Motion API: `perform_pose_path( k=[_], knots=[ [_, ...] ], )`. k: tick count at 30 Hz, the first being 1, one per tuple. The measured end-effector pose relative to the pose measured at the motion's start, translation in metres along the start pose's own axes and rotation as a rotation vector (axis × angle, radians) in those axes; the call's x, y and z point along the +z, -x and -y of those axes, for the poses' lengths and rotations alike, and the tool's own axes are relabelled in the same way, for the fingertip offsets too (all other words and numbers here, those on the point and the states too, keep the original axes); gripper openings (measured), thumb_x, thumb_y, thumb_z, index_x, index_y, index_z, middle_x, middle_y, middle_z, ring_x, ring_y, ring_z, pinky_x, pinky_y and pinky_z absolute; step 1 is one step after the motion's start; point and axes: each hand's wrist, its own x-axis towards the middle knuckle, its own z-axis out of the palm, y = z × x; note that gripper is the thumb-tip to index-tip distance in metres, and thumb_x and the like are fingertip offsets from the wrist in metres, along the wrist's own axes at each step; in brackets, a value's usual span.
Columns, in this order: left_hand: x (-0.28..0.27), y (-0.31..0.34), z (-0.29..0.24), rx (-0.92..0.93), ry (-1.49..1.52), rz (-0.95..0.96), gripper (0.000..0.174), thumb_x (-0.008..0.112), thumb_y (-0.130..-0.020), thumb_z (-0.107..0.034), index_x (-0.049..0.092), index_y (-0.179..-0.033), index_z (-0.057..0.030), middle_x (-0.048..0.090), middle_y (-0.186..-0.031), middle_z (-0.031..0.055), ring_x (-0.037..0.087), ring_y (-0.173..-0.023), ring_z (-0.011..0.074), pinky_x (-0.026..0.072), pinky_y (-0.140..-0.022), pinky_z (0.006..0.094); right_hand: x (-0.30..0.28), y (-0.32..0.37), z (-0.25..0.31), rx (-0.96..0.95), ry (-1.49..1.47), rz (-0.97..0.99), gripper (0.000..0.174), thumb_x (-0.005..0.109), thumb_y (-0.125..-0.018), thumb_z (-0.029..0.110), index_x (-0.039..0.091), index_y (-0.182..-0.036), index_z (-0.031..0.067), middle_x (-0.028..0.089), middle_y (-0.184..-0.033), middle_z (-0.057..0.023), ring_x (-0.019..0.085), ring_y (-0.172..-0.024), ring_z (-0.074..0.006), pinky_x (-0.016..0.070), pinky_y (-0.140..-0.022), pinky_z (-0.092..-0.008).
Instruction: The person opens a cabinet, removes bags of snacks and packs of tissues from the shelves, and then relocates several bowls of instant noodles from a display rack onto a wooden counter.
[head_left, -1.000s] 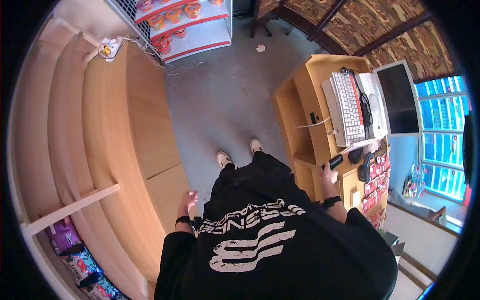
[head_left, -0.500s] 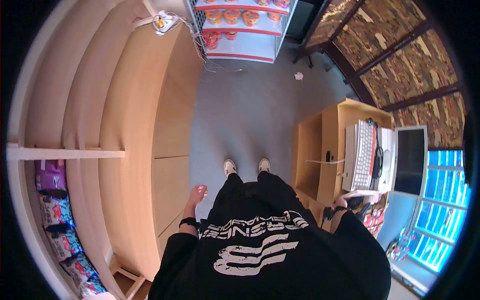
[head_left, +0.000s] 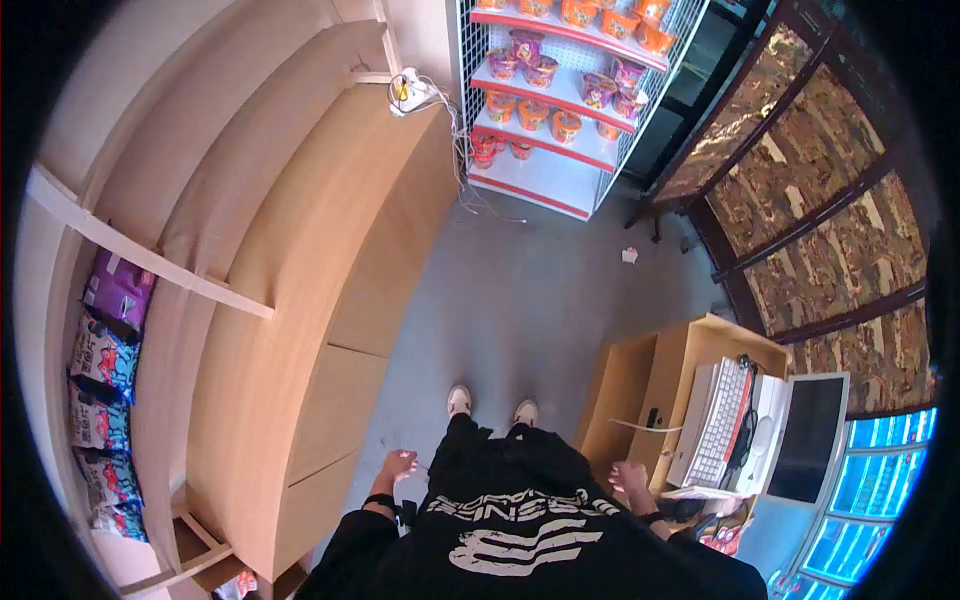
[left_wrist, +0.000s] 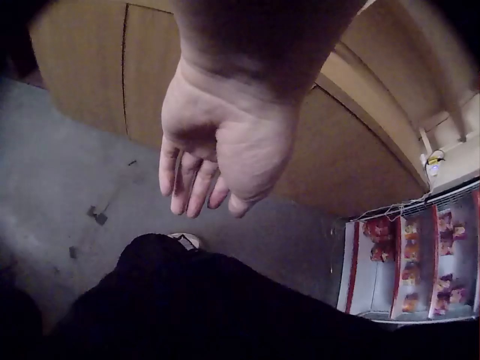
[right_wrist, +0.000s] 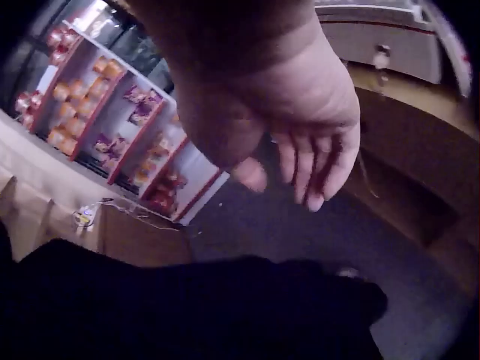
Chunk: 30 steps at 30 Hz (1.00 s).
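My left hand (head_left: 400, 464) hangs beside the wooden cabinet (head_left: 335, 410), holding nothing. The left wrist view shows its palm and loosely bent fingers (left_wrist: 196, 184) over the grey floor. My right hand (head_left: 629, 478) is at the near edge of the wooden counter (head_left: 690, 335), also with nothing in it. Its fingers (right_wrist: 304, 165) hang loosely curled in the right wrist view. On the counter lie a white keyboard (head_left: 722, 410) with a red-orange stripe, black cables and a white mouse (head_left: 764, 431), beside a monitor (head_left: 808, 440).
A white rack (head_left: 545, 140) of cup noodles stands ahead, with a power strip (head_left: 408, 92) and loose cables left of it. Snack bags (head_left: 105, 360) fill part of the left shelf. A camouflage-patterned screen (head_left: 790, 150) stands at the right; a paper scrap (head_left: 629, 255) lies on the floor.
The view has swung right and up, showing more of the noodle rack. My right hand has come back from the black items on the counter toward my body. My left hand still hangs at my side.
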Motion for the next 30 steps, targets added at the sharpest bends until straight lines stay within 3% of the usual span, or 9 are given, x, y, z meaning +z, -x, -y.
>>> perform_pose_path(
  k=[2, 6, 9, 15, 21, 26, 28, 29, 30],
  knots=[
    [0.009, -0.005, -0.005, 0.013, 0.001, 0.019, 0.039, 0.063, -0.087, -0.032, 0.062, -0.103, 0.0039, 0.066, -0.081, 0.0093, 0.063, -0.068, 0.0166, 0.0517, -0.057, 0.0305, 0.006, -0.032, 0.026, -0.283, 0.009, 0.186, 0.025, 0.062, -0.081, 0.026, 0.063, -0.08, 0.0015, 0.065, -0.068, -0.0066, 0.064, -0.063, -0.017, 0.0495, -0.051, -0.0291],
    [0.023, -0.008, -0.015, 0.068, 0.066, 0.022, 0.04, 0.065, -0.086, -0.029, 0.059, -0.103, 0.0074, 0.065, -0.084, 0.0125, 0.064, -0.075, 0.0181, 0.0533, -0.065, 0.0316, 0.032, -0.056, 0.123, -0.826, 0.467, 0.02, 0.025, 0.063, -0.083, 0.023, 0.06, -0.091, -0.0012, 0.066, -0.077, -0.0089, 0.065, -0.067, -0.0159, 0.0508, -0.056, -0.0277],
    [0.026, -0.001, -0.02, 0.13, 0.109, -0.048, 0.037, 0.064, -0.086, -0.029, 0.061, -0.101, 0.0052, 0.066, -0.083, 0.0109, 0.064, -0.074, 0.018, 0.0532, -0.066, 0.0318, 0.056, -0.042, 0.187, -0.869, 0.401, 0.075, 0.029, 0.063, -0.082, 0.024, 0.06, -0.095, -0.002, 0.067, -0.079, -0.0098, 0.066, -0.072, -0.0169, 0.052, -0.065, -0.0303],
    [0.039, 0.048, 0.013, 0.257, 0.087, -0.296, 0.039, 0.062, -0.084, -0.034, 0.063, -0.097, 0.0022, 0.067, -0.079, 0.0075, 0.065, -0.071, 0.0152, 0.0519, -0.064, 0.0304, 0.139, -0.122, 0.198, -0.974, 0.513, 0.354, 0.031, 0.064, -0.081, 0.024, 0.062, -0.099, -0.0016, 0.067, -0.078, -0.0099, 0.066, -0.072, -0.0173, 0.0517, -0.069, -0.0305],
    [0.075, 0.098, 0.1, 0.008, 0.155, -0.383, 0.037, 0.063, -0.082, -0.037, 0.065, -0.089, -0.0005, 0.065, -0.07, 0.0058, 0.062, -0.06, 0.0149, 0.0513, -0.058, 0.0294, 0.159, -0.175, 0.176, -0.768, 1.013, 0.593, 0.021, 0.061, -0.082, 0.02, 0.063, -0.089, 0.001, 0.066, -0.072, -0.0081, 0.064, -0.064, -0.0175, 0.0503, -0.055, -0.0309],
    [0.097, 0.095, 0.146, -0.24, 0.37, -0.26, 0.029, 0.059, -0.082, -0.033, 0.066, -0.083, -0.0041, 0.063, -0.065, 0.0051, 0.06, -0.056, 0.0143, 0.0502, -0.049, 0.0315, 0.14, -0.169, 0.164, -0.47, 0.69, 0.615, 0.011, 0.058, -0.084, 0.014, 0.063, -0.081, 0.0045, 0.064, -0.07, -0.0076, 0.062, -0.061, -0.0166, 0.0489, -0.049, -0.031],
    [0.096, 0.072, 0.169, -0.207, 0.454, -0.212, 0.029, 0.059, -0.081, -0.032, 0.064, -0.076, -0.0037, 0.061, -0.062, 0.0049, 0.059, -0.055, 0.0148, 0.0491, -0.049, 0.0312, 0.134, -0.139, 0.164, -0.409, 0.651, 0.535, 0.012, 0.057, -0.085, 0.013, 0.063, -0.081, 0.0037, 0.064, -0.072, -0.0078, 0.062, -0.061, -0.0174, 0.0493, -0.051, -0.0315],
    [0.092, 0.058, 0.18, 0.035, 0.186, -0.211, 0.029, 0.059, -0.08, -0.031, 0.062, -0.07, -0.0045, 0.06, -0.061, 0.0049, 0.058, -0.053, 0.0155, 0.0477, -0.048, 0.0316, 0.13, -0.124, 0.165, -0.34, 0.58, 0.454, 0.013, 0.057, -0.085, 0.013, 0.063, -0.081, 0.0029, 0.065, -0.073, -0.0081, 0.063, -0.062, -0.0182, 0.0498, -0.052, -0.0319],
    [0.085, 0.063, 0.155, -0.187, 0.443, -0.26, 0.029, 0.058, -0.081, -0.03, 0.06, -0.066, -0.0054, 0.058, -0.06, 0.0043, 0.057, -0.054, 0.0156, 0.0469, -0.05, 0.0325, 0.129, -0.12, 0.167, -0.34, 0.615, 0.445, 0.013, 0.057, -0.085, 0.013, 0.063, -0.081, 0.0029, 0.065, -0.073, -0.0081, 0.063, -0.062, -0.0182, 0.0498, -0.052, -0.0319]
  ],
)
